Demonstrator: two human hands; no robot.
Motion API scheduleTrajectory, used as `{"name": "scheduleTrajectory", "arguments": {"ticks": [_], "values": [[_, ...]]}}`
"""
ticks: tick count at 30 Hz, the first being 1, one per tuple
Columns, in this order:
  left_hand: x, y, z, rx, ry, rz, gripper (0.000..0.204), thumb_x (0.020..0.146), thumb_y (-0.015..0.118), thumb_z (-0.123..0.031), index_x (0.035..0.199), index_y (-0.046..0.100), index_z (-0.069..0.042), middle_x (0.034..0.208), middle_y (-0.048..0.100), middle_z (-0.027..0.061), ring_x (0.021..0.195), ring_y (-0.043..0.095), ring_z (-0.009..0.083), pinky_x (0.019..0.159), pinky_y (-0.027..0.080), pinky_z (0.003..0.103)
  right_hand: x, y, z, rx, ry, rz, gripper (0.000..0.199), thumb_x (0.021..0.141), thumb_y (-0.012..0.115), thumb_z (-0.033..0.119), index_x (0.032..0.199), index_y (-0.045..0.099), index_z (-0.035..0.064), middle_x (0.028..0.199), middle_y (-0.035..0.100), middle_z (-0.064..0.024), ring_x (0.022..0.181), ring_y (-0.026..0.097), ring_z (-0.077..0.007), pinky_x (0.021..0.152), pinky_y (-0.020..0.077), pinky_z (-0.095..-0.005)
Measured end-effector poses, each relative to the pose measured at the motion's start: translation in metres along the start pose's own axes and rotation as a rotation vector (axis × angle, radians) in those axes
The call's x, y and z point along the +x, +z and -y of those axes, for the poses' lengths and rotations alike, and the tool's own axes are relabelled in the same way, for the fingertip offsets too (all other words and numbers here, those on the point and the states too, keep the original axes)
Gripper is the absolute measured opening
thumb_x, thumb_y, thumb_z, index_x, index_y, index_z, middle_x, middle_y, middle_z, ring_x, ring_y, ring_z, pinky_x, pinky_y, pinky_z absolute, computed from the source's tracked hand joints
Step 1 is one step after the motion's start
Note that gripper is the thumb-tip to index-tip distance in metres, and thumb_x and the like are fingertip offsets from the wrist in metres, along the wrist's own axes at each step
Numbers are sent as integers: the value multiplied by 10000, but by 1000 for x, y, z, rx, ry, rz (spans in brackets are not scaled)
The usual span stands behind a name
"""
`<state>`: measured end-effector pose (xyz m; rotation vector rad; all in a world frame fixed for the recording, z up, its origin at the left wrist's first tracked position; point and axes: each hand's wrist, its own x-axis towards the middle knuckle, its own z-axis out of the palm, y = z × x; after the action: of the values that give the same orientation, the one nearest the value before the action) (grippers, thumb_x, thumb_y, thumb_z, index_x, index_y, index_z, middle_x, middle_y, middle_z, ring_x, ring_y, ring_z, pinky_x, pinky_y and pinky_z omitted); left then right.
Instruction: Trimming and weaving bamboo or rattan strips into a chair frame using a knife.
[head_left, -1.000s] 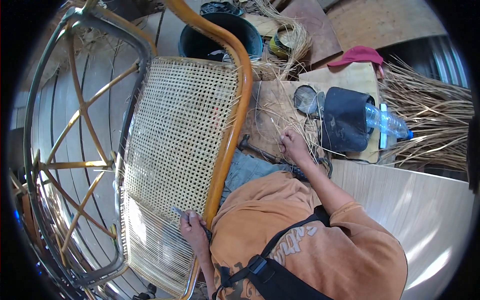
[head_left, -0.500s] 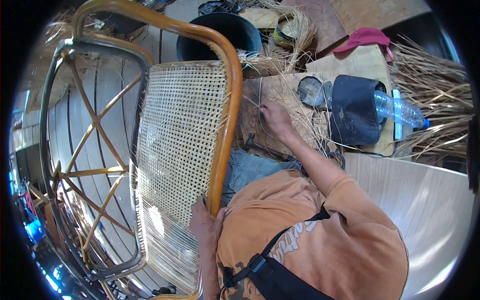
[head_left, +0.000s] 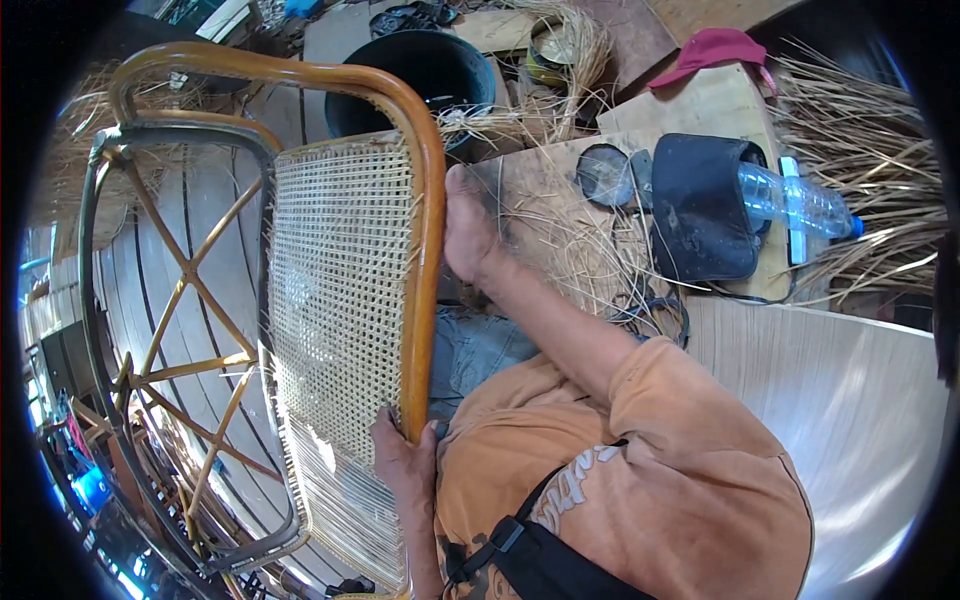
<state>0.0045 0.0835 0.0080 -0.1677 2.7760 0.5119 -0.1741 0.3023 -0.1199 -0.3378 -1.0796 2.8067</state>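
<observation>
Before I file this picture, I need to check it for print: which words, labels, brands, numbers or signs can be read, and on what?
Orange shirt: pale lettering beside the black strap; I won't copy it out.
Clear plastic bottle: no legible text.
Yellow-green can: any marks are too small to read.
No other text stands out.

Pale lettering (head_left: 572, 489) stands on the orange shirt (head_left: 700, 450), just beside the black strap (head_left: 565, 568).

We could pass between the chair frame (head_left: 424, 300) and the black pouch (head_left: 705, 210), above the bench's (head_left: 522, 176) loose strips (head_left: 560, 228). Pouch and bottle (head_left: 800, 207) block our way along its right edge.
</observation>
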Motion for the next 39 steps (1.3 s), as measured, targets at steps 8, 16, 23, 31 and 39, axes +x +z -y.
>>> {"name": "scheduleTrajectory", "arguments": {"ticks": [8,16,23,31,39], "values": [[4,1,6,4,-55,50,645,681,767,-114,1229,447,0,1082,545,174,1006,563,326,867,452,381,-104,-31,68,-748,319,-42,353,930,499,279,1156,570,17,1028,645,-83,918,609,-156,796,477,-303],[7,-3,3,-39,-7,50,653,680,770,-132,1236,453,3,1094,536,176,1024,550,338,867,449,390,-142,-155,160,-1748,213,-573,166,873,523,166,954,613,52,883,623,-218,854,604,-387,738,474,-411],[6,-5,5,-44,-45,67,659,677,772,-135,1236,453,7,1087,541,178,1019,550,341,866,445,393,-166,-163,151,-1827,228,-464,163,856,534,161,944,613,49,886,621,-215,869,597,-387,747,467,-433],[4,0,14,-75,40,35,649,686,763,-187,1225,438,-30,1007,532,175,924,553,352,789,460,416,-162,-156,126,-1966,249,-472,178,844,555,168,988,619,86,998,577,-179,912,577,-372,776,465,-429],[9,-4,7,-34,-70,130,678,691,754,-202,1254,430,-8,1063,531,172,1002,548,337,851,447,394,-154,-160,118,-1986,239,-535,191,809,582,150,964,610,42,988,587,-195,925,572,-379,797,463,-436]]}}
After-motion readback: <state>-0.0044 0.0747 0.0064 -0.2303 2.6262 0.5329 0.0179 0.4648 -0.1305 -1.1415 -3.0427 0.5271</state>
